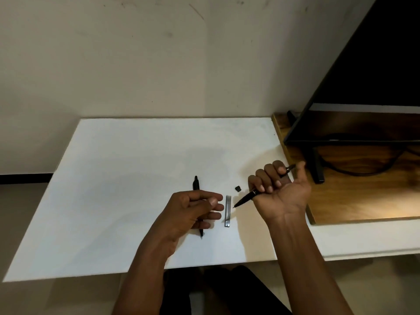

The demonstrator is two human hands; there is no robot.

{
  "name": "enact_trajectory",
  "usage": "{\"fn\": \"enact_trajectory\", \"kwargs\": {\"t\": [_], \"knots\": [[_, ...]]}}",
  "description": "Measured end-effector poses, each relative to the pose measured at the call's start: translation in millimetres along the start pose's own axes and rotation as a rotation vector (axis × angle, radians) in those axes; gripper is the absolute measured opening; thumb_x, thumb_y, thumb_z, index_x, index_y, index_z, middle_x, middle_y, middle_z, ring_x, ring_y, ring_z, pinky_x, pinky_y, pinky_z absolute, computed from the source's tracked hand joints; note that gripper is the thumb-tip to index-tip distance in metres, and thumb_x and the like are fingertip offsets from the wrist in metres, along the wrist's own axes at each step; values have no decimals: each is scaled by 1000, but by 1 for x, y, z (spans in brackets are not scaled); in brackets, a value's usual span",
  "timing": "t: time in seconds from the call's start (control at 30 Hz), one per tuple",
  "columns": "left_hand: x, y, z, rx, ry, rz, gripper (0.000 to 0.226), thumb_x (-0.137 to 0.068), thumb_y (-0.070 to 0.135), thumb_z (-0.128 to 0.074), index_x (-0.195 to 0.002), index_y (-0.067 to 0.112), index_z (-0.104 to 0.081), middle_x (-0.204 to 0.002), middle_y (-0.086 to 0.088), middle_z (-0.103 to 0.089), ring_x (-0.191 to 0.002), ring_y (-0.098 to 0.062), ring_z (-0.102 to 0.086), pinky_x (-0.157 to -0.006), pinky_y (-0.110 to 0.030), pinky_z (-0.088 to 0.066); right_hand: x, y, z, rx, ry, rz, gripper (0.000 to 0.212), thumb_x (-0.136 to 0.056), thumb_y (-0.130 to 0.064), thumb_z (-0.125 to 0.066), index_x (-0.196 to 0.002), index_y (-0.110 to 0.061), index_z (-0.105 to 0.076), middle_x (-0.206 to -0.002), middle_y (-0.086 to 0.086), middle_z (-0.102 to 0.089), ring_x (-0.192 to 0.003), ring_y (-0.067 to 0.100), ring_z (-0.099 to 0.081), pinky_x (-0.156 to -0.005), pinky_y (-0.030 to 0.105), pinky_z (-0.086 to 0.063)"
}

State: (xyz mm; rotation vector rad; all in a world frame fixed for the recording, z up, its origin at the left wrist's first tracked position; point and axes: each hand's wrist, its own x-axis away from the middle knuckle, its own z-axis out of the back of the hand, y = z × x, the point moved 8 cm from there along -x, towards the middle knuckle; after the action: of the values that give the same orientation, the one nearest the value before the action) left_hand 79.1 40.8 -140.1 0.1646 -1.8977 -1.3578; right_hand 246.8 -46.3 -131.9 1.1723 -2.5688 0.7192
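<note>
The right grip (277, 189) is turned palm up, its fingers clenched round a black pen (244, 199). The pen's tip slants down to the left and its back end sticks out past the index finger. The tip ends just beside the top of a slim grey case (228, 210) that lies flat on the white tabletop (113, 178). A small black cap (238, 188) sits near the case, above the pen tip.

The left grip (193, 208) hovers left of the case, thumb laid against the index finger. I cannot tell whether it pinches anything. A second pen (196, 184) lies on the tabletop beneath it. To the right, a wooden board (363, 196) carries a dark monitor (375, 76) and a cable (354, 172).
</note>
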Motion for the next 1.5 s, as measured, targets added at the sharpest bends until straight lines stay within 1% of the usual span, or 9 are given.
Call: {"fn": "enact_trajectory", "kwargs": {"t": [0.13, 0.3, 0.5, 0.73, 0.87, 0.97, 1.17, 1.33, 1.5], "knots": [[5, 3, -9, -53, -84, -7, 15, -89, 16, -69, -101, 14, -78, -93, -9, -80, -84, -18, -76, -64, -26, -56, 2, 4, 1, -110, -8, -29, 47, -92, -45, -41, -53, -19, -31, -44, -5, -18, -41, 11, -10, -44, 22, -11], [7, 3, -13, -96, -136, -28, 17, -81, 22, -74, -97, 17, -80, -90, -10, -80, -85, -19, -77, -71, -31, -53, 4, 5, -8, -170, -49, -11, 36, -80, -29, -42, -48, -19, -31, -39, -5, -20, -42, 11, -7, -40, 23, -13], [9, 7, -12, -76, -140, -50, 23, -77, 27, -74, -96, 15, -80, -90, -11, -79, -82, -17, -76, -68, -28, -54, 4, 9, -11, -192, -90, -41, 53, -96, -40, -34, -49, -18, -35, -39, -5, -23, -42, 10, -9, -39, 22, -15], [8, 8, -13, -50, -125, -51, 20, -72, 30, -75, -88, 19, -81, -90, -11, -79, -81, -18, -77, -68, -31, -52, 4, 10, -11, -176, -85, -38, 49, -95, -38, -35, -51, -17, -34, -40, -5, -23, -41, 10, -10, -40, 21, -15], [7, 8, -12, -68, -119, -58, 23, -72, 30, -75, -90, 16, -80, -90, -9, -80, -81, -18, -76, -67, -32, -51, 3, 12, -12, -152, -79, -43, 48, -95, -34, -34, -49, -17, -35, -40, -5, -23, -36, 10, -14, -40, 22, -15], [6, 7, -11, -86, -112, -53, 26, -73, 29, -75, -93, 13, -79, -90, -8, -80, -81, -17, -76, -66, -32, -52, 3, 12, -12, -143, -78, -45, 48, -95, -32, -32, -49, -17, -34, -40, -5, -22, -40, 11, -10, -40, 22, -14], [5, 7, -12, -106, -114, -47, 28, -74, 27, -74, -95, 11, -78, -90, -8, -80, -81, -16, -77, -66, -32, -51, 5, 13, -13, -126, -79, -45, 53, -97, -47, -36, -53, -17, -35, -43, -5, -22, -44, 11, -8, -42, 22, -13], [6, 7, -11, -100, -116, -53, 26, -74, 27, -74, -94, 12, -78, -90, -8, -80, -81, -16, -76, -65, -33, -50, 4, 12, -14, -129, -81, -44, 48, -94, -32, -32, -49, -17, -34, -40, -5, -23, -42, 11, -8, -39, 22, -13], [6, 7, -11, -96, -124, -53, 26, -74, 26, -74, -95, 12, -78, -91, -7, -80, -80, -15, -76, -64, -31, -50, 4, 14, -16, -146, -81, -49, 51, -96, -36, -33, -49, -17, -35, -39, -5, -23, -42, 10, -8, -37, 23, -15]]}}
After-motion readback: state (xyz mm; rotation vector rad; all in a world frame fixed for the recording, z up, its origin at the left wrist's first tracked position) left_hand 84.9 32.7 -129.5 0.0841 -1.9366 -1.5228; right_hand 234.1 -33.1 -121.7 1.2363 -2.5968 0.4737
